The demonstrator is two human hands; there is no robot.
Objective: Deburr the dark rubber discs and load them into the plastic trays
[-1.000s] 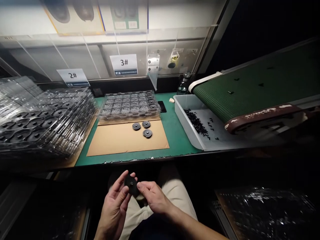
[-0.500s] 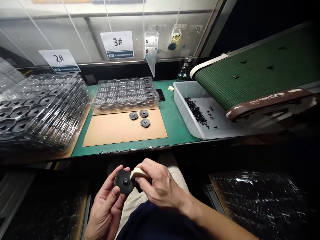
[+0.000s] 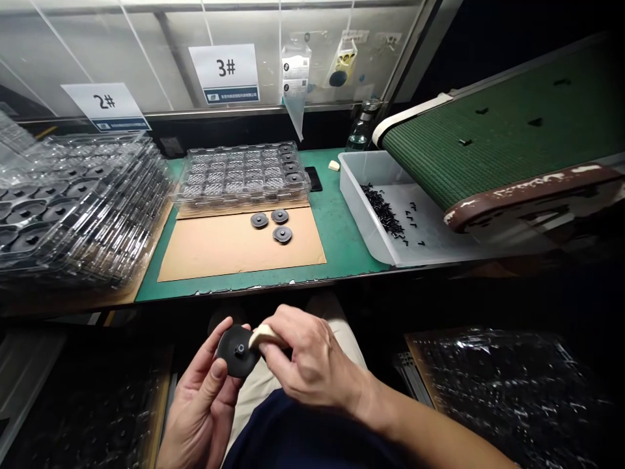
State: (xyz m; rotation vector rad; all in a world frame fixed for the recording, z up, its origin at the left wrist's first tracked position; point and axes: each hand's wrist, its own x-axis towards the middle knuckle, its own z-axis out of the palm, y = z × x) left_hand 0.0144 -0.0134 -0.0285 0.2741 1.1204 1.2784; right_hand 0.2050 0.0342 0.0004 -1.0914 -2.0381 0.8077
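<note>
Above my lap, my left hand holds a round black disc by its rim, thumb on the near edge. A small stud stands up from the disc's middle. My right hand pinches a bent cream sponge piece, whose tip touches the disc's upper right face. Beyond the hands, three similar dark discs lie on a cardboard sheet on the green table.
Behind the cardboard stands a clear compartment tray, with tall stacked trays at the left. A plastic bin of small black parts sits below a green conveyor. A glass bottle and another cream piece are near the bin.
Both hands have shifted slightly left in view with the disc. The sponge tip now lies a little closer to the disc's stud. The whole view has tilted slightly.
</note>
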